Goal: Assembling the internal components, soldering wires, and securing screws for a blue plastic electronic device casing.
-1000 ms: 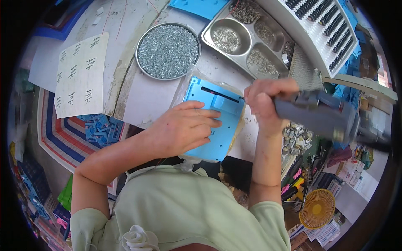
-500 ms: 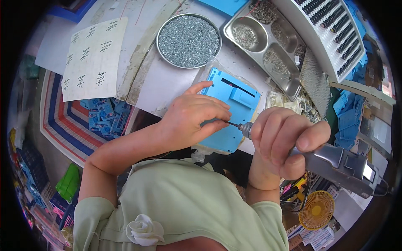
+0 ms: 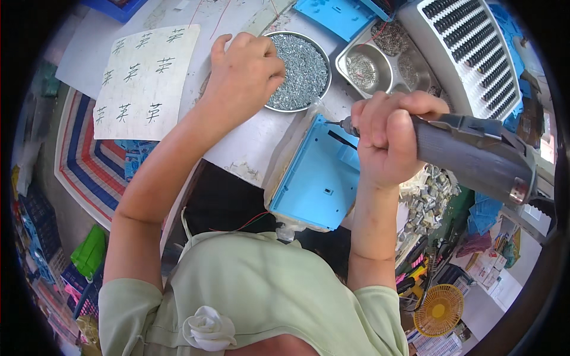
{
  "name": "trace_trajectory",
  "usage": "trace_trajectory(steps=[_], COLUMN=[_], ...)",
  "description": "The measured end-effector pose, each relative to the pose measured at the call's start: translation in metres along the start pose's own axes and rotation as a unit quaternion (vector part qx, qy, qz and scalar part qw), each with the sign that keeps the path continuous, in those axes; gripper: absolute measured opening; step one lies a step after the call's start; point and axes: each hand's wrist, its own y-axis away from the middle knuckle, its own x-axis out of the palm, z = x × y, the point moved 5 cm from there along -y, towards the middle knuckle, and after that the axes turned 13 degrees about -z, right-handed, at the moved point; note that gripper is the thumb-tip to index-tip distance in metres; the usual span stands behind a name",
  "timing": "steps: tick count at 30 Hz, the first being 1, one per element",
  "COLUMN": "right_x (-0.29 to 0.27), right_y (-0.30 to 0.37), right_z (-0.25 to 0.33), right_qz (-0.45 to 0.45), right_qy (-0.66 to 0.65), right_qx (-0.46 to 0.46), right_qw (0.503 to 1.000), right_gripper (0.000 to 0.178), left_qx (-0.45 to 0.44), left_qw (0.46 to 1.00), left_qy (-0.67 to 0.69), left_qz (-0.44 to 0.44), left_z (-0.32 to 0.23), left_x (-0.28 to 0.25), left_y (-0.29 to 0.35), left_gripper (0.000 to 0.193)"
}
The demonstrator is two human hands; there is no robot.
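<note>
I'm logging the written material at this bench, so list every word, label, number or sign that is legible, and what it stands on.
Pale sheet: nine large, dark handwritten characters in three rows of three; legible, but not copied here.
Blue packets on the left: printing too small to read.
Papers at lower right: marks too small to read.
Grey power screwdriver and blue panel: no readable text.

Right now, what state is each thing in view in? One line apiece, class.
Left hand: curled over the round dish, grip unclear
Right hand: closed around the power screwdriver
Power screwdriver: held, running or not unclear
Blue case: lying flat, partly hidden
Round dish: filled with small metal parts
Metal tray: partly filled
White rack: loaded with black parts
Paper sheet: flat, written on
</note>
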Motion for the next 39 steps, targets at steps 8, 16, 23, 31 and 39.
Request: trace_trajectory(steps=[8, 16, 23, 31, 39], right_x=[-0.003, -0.004, 0.011, 0.009, 0.005], right_y=[0.008, 0.010, 0.028, 0.028, 0.034], right_z=[-0.016, -0.022, 0.006, 0.006, -0.012], right_qz=[0.003, 0.024, 0.043, 0.045, 0.083], right_qy=[0.084, 0.219, 0.033, 0.007, 0.065], right_qx=[0.054, -0.023, 0.040, 0.034, 0.020], right_qw=[0.995, 0.975, 0.998, 0.998, 0.994], right_gripper=[0.017, 0.018, 0.026, 0.030, 0.027], left_qx=[-0.020, -0.013, -0.018, -0.018, -0.028], left_qw=[0.999, 0.999, 0.989, 0.974, 0.969], left_qy=[-0.001, 0.048, 0.147, 0.225, 0.245], left_qz=[-0.047, 0.023, 0.002, -0.035, -0.032], left_z=[0.001, -0.006, -0.027, -0.042, -0.047], left_x=[0.003, 0.005, -0.020, -0.030, -0.031], left_y=[-0.004, -0.006, 0.026, 0.043, 0.049], left_gripper=[0.013, 0.018, 0.011, 0.013, 0.021])
